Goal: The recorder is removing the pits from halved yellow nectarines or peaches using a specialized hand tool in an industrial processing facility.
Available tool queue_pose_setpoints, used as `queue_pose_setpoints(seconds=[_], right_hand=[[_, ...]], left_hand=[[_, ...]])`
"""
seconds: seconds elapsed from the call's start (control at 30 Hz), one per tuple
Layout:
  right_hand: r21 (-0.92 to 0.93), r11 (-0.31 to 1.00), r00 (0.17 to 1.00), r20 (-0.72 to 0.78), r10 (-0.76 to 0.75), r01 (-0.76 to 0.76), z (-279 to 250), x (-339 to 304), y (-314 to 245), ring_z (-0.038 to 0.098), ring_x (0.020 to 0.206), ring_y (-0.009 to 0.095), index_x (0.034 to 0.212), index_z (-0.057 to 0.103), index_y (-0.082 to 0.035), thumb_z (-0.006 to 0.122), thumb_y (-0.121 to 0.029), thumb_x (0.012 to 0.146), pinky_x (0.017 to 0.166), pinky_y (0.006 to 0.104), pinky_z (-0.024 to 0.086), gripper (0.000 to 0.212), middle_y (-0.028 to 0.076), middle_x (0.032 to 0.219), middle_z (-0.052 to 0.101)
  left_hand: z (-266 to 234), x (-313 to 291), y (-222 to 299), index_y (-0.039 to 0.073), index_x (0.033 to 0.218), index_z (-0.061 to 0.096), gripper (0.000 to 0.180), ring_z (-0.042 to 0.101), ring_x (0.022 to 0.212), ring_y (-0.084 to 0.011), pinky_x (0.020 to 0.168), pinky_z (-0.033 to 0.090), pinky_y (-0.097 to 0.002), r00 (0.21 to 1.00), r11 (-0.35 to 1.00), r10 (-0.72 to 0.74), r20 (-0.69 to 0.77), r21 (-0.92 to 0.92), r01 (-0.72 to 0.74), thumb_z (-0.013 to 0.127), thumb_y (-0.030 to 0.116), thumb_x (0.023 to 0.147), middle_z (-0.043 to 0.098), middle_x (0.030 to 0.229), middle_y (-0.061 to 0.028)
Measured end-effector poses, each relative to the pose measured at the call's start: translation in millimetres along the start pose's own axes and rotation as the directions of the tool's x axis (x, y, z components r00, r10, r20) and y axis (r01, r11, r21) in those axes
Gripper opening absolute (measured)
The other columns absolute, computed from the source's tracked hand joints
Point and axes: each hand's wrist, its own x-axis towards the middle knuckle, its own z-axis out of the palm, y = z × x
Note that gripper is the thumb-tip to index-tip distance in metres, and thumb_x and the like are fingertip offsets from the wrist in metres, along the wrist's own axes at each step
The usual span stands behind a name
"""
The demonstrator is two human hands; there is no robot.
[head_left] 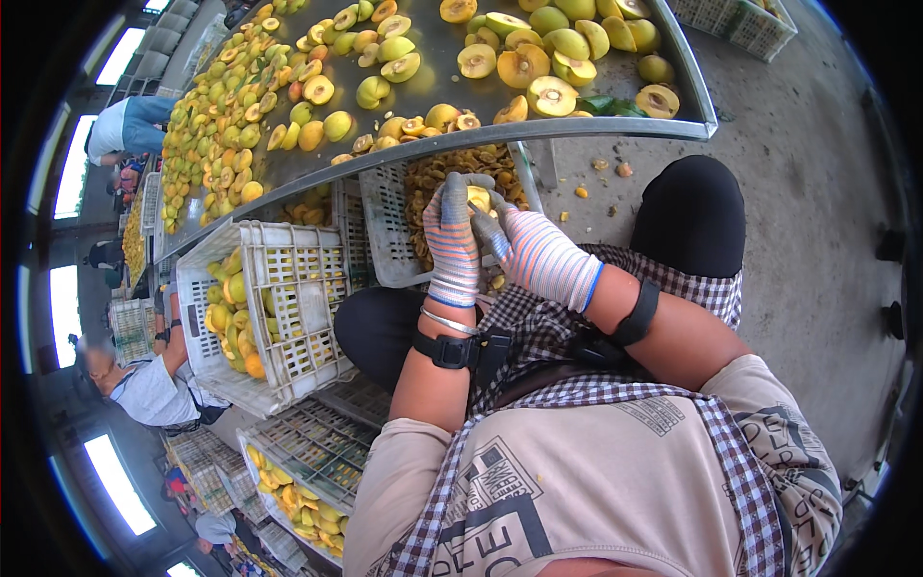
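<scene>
Both my hands wear striped knit gloves with grey palms and meet in front of me. My left hand (451, 245) is closed round a piece of yellow fruit (479, 198), whose pale cut flesh shows between the gloves. The fingers of my right hand (548, 252) are closed and press against that fruit from the other side. Whether a small tool is in them is hidden. Below the hands, a pale plastic crate (392, 226) holds many yellow-brown fruit scraps (428, 188).
A metal-rimmed table (413, 85) bears many whole and halved yellow-green fruits (524, 65). At my left stand a tilted white crate of fruit (293, 317) and another crate (327, 452). Fruit bits (581, 192) lie on the concrete floor. Other people (159, 389) work farther left.
</scene>
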Motion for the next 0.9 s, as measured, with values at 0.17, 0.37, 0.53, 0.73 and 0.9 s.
queue_pose_setpoints(seconds=[0.17,0.37,0.53,0.73,0.9], right_hand=[[0.617,0.777,0.992,0.107,0.074,-0.125,15,0,0,0.056,0.070,0.023,0.102,0.056,0.000,0.043,-0.039,0.094,0.063,0.0324,0.045,0.042,0.014,0.078,0.060],[0.828,0.369,0.907,0.396,0.147,-0.421,-12,-9,-22,0.037,0.037,0.006,0.081,0.055,-0.010,0.044,-0.053,0.091,0.034,0.0200,0.029,0.045,-0.003,0.052,0.043],[0.744,-0.065,0.729,0.629,-0.270,-0.665,-3,0,5,0.036,0.032,0.005,0.079,0.053,-0.009,0.046,-0.056,0.089,0.027,0.0175,0.028,0.048,-0.002,0.050,0.042],[0.631,0.680,0.876,0.481,0.034,-0.373,12,19,4,0.057,0.056,0.020,0.092,0.057,-0.001,0.051,-0.049,0.088,0.051,0.0319,0.049,0.048,0.010,0.067,0.058],[-0.006,0.995,0.980,0.171,0.100,-0.100,28,23,10,0.061,0.091,0.036,0.110,0.054,0.003,0.053,-0.041,0.088,0.080,0.0413,0.048,0.049,0.023,0.093,0.063]], left_hand=[[6,-4,1,0.000,0.090,0.064,0.047,0.060,0.070,-0.0156,0.067,0.048,-0.0276,0.997,0.997,0.069,-0.045,-0.024,-0.070,0.046,0.044,0.091,0.064,0.074,-0.0074],[0,-2,3,0.001,0.093,0.061,0.046,0.059,0.070,-0.0169,0.062,0.048,-0.0275,0.997,0.997,0.072,0.031,0.009,-0.072,0.049,0.045,0.090,0.062,0.077,-0.0102],[-10,3,-10,0.002,0.099,0.059,0.047,0.060,0.071,-0.0192,0.063,0.051,-0.0288,0.994,0.953,-0.046,0.099,-0.293,0.074,0.048,0.048,0.091,0.062,0.080,-0.0115],[-50,16,-33,0.006,0.110,0.053,0.049,0.060,0.069,-0.0187,0.061,0.051,-0.0287,0.965,0.959,-0.062,-0.256,-0.283,-0.013,0.040,0.049,0.093,0.064,0.086,-0.0102],[-90,7,41,0.013,0.119,0.052,0.041,0.055,0.061,-0.0139,0.046,0.038,-0.0221,0.935,0.962,0.029,-0.353,-0.243,-0.122,0.045,0.042,0.091,0.064,0.098,-0.0088]])
